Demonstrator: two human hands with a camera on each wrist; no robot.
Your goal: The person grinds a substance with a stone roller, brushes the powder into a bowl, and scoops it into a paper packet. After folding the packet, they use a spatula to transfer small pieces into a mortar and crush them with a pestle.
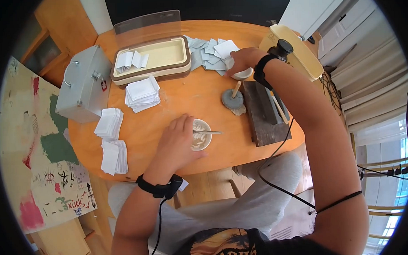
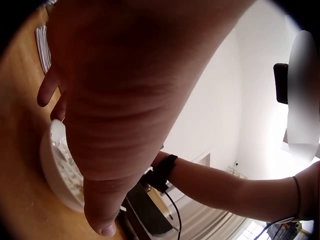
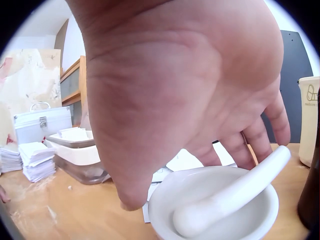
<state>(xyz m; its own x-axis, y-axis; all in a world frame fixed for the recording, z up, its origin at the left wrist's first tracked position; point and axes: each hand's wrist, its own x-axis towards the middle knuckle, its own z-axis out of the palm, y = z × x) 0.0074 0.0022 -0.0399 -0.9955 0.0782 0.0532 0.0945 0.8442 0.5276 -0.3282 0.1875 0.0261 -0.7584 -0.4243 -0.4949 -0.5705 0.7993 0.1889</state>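
Observation:
My left hand curves round the left side of a small white bowl of pale powder, thumb by the near rim. A thin metal utensil lies across this bowl. Beyond the table's middle my right hand reaches over a white mortar. In the right wrist view its fingers extend past the far rim, and the thumb stands off to the left side. A white pestle leans inside the mortar, its upper end near the little finger.
Stacks of white paper and a silver case stand left. Behind are a cream box with raised lid and scattered grey-blue papers. A grey disc with wooden handle, dark board and yellow bin stand right.

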